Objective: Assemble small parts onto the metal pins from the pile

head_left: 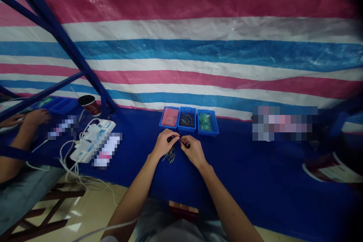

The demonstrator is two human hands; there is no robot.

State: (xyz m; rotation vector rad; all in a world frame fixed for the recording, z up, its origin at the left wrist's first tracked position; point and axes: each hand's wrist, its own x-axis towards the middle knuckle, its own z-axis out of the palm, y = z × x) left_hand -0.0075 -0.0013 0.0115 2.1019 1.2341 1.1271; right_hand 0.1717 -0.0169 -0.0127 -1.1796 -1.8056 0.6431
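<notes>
My left hand and my right hand meet above the blue table, fingertips almost touching. Both are closed in a pinch, and what lies between the fingers is too small and dark to name. Just below the fingers, partly covered by my left hand, is a loose pile of thin metal pins, perhaps screws or nails. Beyond my hands stand three blue bins in a row: one with flat pink pieces, one with many dark thin metal pieces, one with green packets.
A white power strip with tangled cables lies to the left, beside a blurred-out flat object. A dark cup stands behind it. At far left, another person's hand works near blue bins. A red-and-white container is at right.
</notes>
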